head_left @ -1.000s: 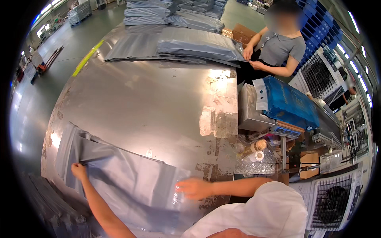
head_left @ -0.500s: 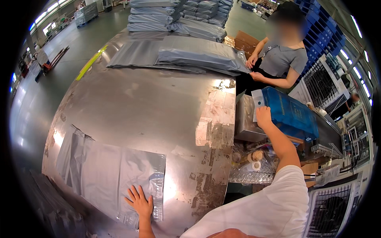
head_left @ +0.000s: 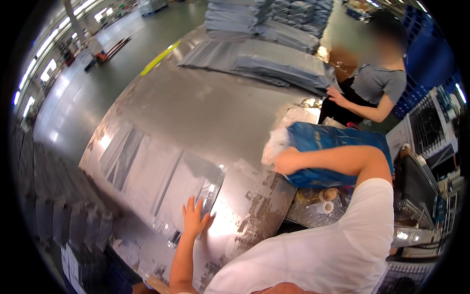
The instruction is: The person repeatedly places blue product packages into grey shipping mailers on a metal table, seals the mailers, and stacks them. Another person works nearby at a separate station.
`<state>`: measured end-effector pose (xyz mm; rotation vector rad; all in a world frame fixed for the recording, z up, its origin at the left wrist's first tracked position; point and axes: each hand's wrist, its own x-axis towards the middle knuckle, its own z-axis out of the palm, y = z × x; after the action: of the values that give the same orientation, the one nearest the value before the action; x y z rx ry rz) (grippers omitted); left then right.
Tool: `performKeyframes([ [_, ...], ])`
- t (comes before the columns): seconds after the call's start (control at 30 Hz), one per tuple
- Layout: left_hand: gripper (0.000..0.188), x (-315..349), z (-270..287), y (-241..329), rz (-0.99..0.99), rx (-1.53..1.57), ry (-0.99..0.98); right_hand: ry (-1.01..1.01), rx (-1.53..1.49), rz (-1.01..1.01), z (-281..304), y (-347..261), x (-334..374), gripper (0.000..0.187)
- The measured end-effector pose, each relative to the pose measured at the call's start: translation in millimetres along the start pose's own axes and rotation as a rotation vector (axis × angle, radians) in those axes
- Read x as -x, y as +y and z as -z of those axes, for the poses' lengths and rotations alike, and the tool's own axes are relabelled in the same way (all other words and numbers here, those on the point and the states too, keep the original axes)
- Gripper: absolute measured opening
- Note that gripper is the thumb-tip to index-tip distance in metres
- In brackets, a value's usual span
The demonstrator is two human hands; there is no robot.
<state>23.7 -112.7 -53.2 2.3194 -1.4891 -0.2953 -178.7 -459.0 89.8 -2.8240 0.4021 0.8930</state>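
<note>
A flat grey plastic mailing bag (head_left: 152, 174) lies on the metal table (head_left: 196, 112), its clear-edged end toward me. My left hand (head_left: 195, 218), fingers spread, is at that end of the bag. My right hand (head_left: 288, 161) is closed on the whitish end of a large blue plastic-wrapped package (head_left: 323, 139). That package reaches over the table's right edge, with its far end out past the table. My right forearm crosses in front of it and hides part of its side.
Filled grey bags (head_left: 284, 61) lie along the table's far edge, with tall stacks of grey packages (head_left: 230, 19) behind. A co-worker's hand (head_left: 335, 97) touches the far bags. Tape rolls (head_left: 325, 207) sit below the right edge. Folded grey bags (head_left: 63, 196) hang at left.
The blue package has come left with my right hand, from beside the table to over its edge. My left hand stays by the bag's end. The whole view has shifted.
</note>
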Motion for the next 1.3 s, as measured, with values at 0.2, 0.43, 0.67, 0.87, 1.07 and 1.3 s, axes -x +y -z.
performKeyframes([
  [0.2, 0.059, 61.6, -27.1, -8.8, -0.044, -0.302, -0.248, 0.815, -0.804, 0.59, 133.4, -20.6, -126.6, 0.024],
  [0.43, 0.039, 88.3, -40.6, 29.4, 0.274, 0.281, 0.133, 0.289, -0.887, 0.081, -11.9, 100.3, -173.5, 0.072],
  [0.67, 0.056, -20.8, -118.2, 70.7, 0.6, 1.167, 0.255, -0.039, -1.356, 0.108, -77.7, 64.7, -153.8, 0.062],
  [0.87, 0.066, -47.6, -73.3, 116.5, 0.638, 1.678, 0.178, 0.053, -2.284, 0.202, -141.5, 26.6, -131.2, 0.056],
  [1.07, 0.079, -52.6, 38.2, 108.6, 0.635, 1.491, 0.257, 0.012, -1.937, 0.229, -23.2, 0.1, -56.2, 0.052],
  [1.3, 0.053, -50.7, 149.3, 123.4, 0.844, 1.53, 0.353, -0.048, -1.844, 0.299, 29.4, -37.5, -12.3, 0.064],
])
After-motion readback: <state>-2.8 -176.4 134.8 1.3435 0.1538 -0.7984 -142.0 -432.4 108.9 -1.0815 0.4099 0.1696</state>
